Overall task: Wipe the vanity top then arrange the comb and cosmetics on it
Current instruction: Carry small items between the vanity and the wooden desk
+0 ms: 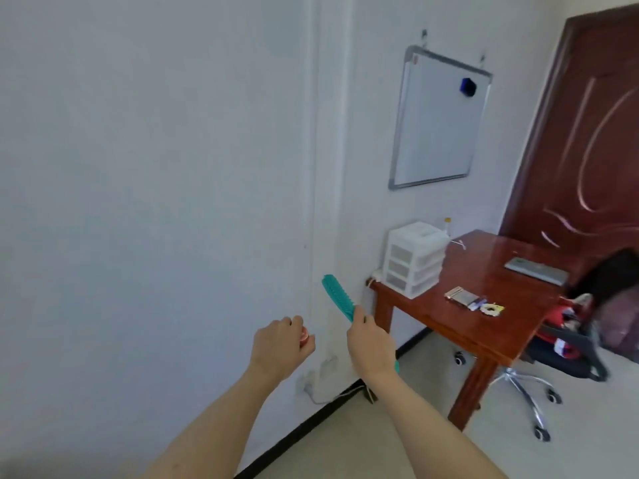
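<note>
My right hand [370, 344] grips a teal comb [337, 295] by its handle, teeth end pointing up and left in front of the white wall. My left hand [280, 347] is closed around a small red round cosmetic jar [304, 335], of which only the lid edge shows. Both hands are raised in the air, left of the reddish-brown wooden table [484, 271]. On that table lie a few small items: a flat compact-like case [460, 295] and a small round yellow-white piece [492, 309].
A white three-drawer plastic organiser [413, 259] stands on the table's far left corner. A grey flat device [536, 269] lies at the right. A whiteboard [437, 119] hangs above. A swivel chair [567, 347] with clothes and a brown door [594, 133] are on the right.
</note>
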The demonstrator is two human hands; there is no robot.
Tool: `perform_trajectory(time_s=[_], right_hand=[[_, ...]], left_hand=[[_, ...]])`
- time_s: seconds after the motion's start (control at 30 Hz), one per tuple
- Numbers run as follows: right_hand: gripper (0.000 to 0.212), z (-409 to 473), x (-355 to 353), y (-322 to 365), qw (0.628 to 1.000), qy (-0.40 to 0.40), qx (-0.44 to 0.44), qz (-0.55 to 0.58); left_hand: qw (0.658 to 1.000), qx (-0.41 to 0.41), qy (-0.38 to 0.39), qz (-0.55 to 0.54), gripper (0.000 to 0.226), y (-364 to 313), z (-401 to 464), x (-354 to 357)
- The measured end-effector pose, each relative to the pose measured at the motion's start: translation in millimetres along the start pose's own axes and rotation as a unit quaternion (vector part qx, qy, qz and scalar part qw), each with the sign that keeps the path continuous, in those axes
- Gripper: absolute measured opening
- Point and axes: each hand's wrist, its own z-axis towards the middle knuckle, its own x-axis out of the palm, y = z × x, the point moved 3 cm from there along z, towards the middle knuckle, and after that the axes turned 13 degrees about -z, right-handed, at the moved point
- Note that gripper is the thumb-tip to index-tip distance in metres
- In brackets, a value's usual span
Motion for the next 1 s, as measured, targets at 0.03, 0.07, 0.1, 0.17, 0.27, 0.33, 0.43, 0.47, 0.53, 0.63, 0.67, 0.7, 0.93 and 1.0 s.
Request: perform_trajectory(time_s=[0.03,0.07,0.1,0.17,0.27,0.33,0.43,0.47,0.53,0.63,0.67,0.7,0.93,1.0], right_hand=[[0.052,12,1,-28,1.0,-0.004,0.024,-0.012],[0.051,23,3,-55,0.999,-0.004,0.048,-0.023],[0.049,33,5,-81,0.997,-0.002,0.076,-0.023],[0.047,46,11,-125,0.993,0.009,0.121,-0.014],[0.049,52,30,-178,0.985,0.043,0.163,-0.028],[0.052,55,47,-209,0.977,0.072,0.196,-0.037],[0.049,67,73,-244,0.967,0.097,0.231,-0.052],[0.049,74,81,-255,0.963,0.107,0.239,-0.06],[0.049,93,98,-276,0.955,0.122,0.259,-0.074],[0.047,128,125,-307,0.942,0.122,0.301,-0.081],[0.047,139,136,-317,0.936,0.126,0.318,-0.08],[0.047,149,146,-327,0.929,0.133,0.336,-0.08],[0.049,190,213,-382,0.878,0.196,0.426,-0.095],[0.05,196,233,-393,0.865,0.218,0.443,-0.092]], left_hand=[[1.0,0.021,0.0,-0.002,0.037,-25,21,9],[0.999,0.039,-0.001,-0.005,0.036,-49,40,18],[0.998,0.058,-0.003,-0.014,0.035,-73,57,25],[0.996,0.085,0.001,-0.036,0.034,-115,85,39],[0.99,0.124,0.016,-0.06,0.032,-166,113,65],[0.985,0.151,0.031,-0.082,0.032,-194,130,89],[0.977,0.189,0.05,-0.086,0.035,-221,160,124],[0.974,0.202,0.054,-0.084,0.036,-229,171,135],[0.968,0.227,0.064,-0.086,0.036,-242,198,158],[0.957,0.259,0.082,-0.1,0.038,-260,245,190],[0.952,0.273,0.087,-0.106,0.039,-266,262,200],[0.947,0.286,0.093,-0.113,0.041,-271,278,210],[0.915,0.353,0.139,-0.138,0.043,-311,376,279],[0.904,0.372,0.161,-0.136,0.046,-325,389,301]])
